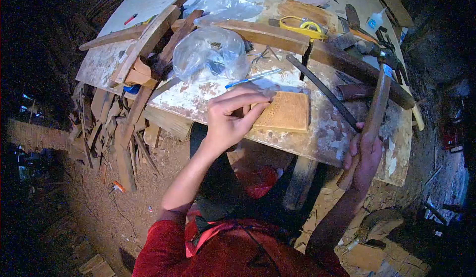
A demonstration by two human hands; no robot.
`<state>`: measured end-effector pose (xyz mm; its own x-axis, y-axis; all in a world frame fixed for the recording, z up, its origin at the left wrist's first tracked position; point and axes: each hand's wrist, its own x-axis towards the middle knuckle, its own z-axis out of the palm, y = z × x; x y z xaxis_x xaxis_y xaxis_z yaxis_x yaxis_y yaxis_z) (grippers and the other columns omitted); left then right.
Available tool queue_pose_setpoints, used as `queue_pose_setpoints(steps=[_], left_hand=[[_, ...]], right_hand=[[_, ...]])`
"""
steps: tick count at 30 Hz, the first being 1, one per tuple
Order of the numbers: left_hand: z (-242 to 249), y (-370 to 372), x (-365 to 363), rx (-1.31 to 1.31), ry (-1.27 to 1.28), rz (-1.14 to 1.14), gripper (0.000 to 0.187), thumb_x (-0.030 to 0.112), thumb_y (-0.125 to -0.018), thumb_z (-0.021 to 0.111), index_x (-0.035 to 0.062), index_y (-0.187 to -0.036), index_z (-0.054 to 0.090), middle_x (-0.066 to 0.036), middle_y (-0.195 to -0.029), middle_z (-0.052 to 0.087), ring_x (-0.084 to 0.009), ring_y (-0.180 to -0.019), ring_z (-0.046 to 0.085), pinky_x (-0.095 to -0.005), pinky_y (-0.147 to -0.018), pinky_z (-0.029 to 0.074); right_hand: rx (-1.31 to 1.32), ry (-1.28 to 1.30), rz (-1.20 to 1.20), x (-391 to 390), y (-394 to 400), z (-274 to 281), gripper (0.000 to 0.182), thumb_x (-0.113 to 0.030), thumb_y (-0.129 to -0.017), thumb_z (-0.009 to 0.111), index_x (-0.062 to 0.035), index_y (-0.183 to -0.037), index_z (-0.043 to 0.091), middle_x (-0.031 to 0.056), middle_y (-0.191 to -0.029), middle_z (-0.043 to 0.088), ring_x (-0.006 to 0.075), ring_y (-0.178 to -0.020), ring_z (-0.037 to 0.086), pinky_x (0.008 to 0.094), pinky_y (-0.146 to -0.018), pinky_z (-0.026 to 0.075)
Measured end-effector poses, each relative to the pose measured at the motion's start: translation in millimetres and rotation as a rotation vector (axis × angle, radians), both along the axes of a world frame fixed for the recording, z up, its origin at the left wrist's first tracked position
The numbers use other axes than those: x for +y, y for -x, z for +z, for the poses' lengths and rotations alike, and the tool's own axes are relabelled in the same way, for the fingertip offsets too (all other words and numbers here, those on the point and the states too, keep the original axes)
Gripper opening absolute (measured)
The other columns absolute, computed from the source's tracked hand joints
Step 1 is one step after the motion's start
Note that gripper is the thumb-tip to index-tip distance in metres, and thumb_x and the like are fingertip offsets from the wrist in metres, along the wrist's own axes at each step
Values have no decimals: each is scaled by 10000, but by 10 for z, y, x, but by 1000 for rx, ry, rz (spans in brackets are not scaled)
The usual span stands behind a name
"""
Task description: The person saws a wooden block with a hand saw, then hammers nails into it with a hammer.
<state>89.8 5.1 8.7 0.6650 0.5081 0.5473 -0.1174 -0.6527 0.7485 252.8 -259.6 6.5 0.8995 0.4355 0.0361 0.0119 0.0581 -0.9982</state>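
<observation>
A small flat wooden block (291, 112) lies near the front edge of the workbench, with rows of tiny dark dots on its left part. Over that dotted part, my left hand (229, 114) has thumb and forefinger pinched together; whatever is between the tips is too small to make out. My right hand (366, 154) is wrapped round the wooden handle of a hammer (381, 98), whose head points away from me at the bench's right side. A dark flat metal bar (322, 91) lies between the block and the hammer.
A blue pen (253, 78) and a clear plastic bag (210, 54) lie behind my left hand. Long wooden pieces (267, 33) cross the worn bench (186, 98). A yellow tape measure (303, 27) and a glue bottle (375, 20) are farther back. Scrap wood (124, 153) leans at the left.
</observation>
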Motion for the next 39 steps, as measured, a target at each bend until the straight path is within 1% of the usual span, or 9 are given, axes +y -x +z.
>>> queue_pose_setpoints(steps=[11,16,20,26,28,30,33,35,39], left_hand=[[-6,-9,27,-10,21,-18,137,-6,-762,749,35,-892,737,-73,-832,702,-99,-562,545,-240,-590,468],[-18,10,40,-14,81,-28,109,30,-773,758,40,-879,737,-56,-858,723,-64,-559,527,-223,-579,450],[-59,16,50,-13,162,-22,210,33,-778,761,61,-983,723,-8,-805,708,-33,-537,473,-213,-520,407],[-61,33,45,3,187,-17,267,44,-765,762,67,-1025,708,9,-785,705,-24,-563,502,-200,-557,435],[-24,39,57,18,177,-24,301,42,-759,760,72,-1052,700,14,-772,702,-24,-560,501,-202,-558,436],[-21,50,63,19,189,-34,334,40,-754,758,76,-1079,692,18,-763,701,-24,-556,498,-203,-558,435],[-34,45,70,1,222,-53,372,33,-748,755,78,-1110,682,20,-757,702,-24,-551,491,-205,-558,434],[-14,49,65,1,233,-57,390,27,-744,754,79,-1123,677,20,-756,703,-24,-547,486,-206,-557,432],[-3,54,72,10,227,-47,410,26,-739,755,77,-1137,672,22,-748,699,-24,-547,482,-207,-561,430]], right_hand=[[6,-52,13,-10,25,21,398,-343,-1002,532,-5,-1211,511,-7,-615,442,78,-383,406,226,-340,326],[-122,-31,-107,-53,144,9,529,-310,-971,588,16,-1357,429,21,-673,495,98,-396,442,236,-355,368],[-176,-213,-116,-70,562,273,708,-228,-912,643,0,-1475,277,60,-804,534,116,-388,443,249,-347,377],[11,-181,-52,-38,871,626,747,-229,-861,667,-8,-1466,288,44,-731,499,88,-382,398,216,-315,327],[142,-96,-16,-179,860,606,776,-348,-801,742,3,-1395,388,63,-1002,550,131,-688,505,238,-571,444],[193,-26,8,-205,898,578,801,-433,-768,779,7,-1350,449,66,-1099,581,139,-802,550,243,-666,486],[169,46,39,-85,1101,563,773,-456,-769,768,5,-1311,467,51,-893,554,100,-603,476,222,-500,401],[185,94,83,76,1199,711,701,-402,-787,750,4,-1275,452,41,-637,484,77,-357,357,209,-303,295],[249,205,164,121,1261,845,681,-418,-792,742,30,-1240,491,56,-652,518,75,-358,369,212,-300,287]])
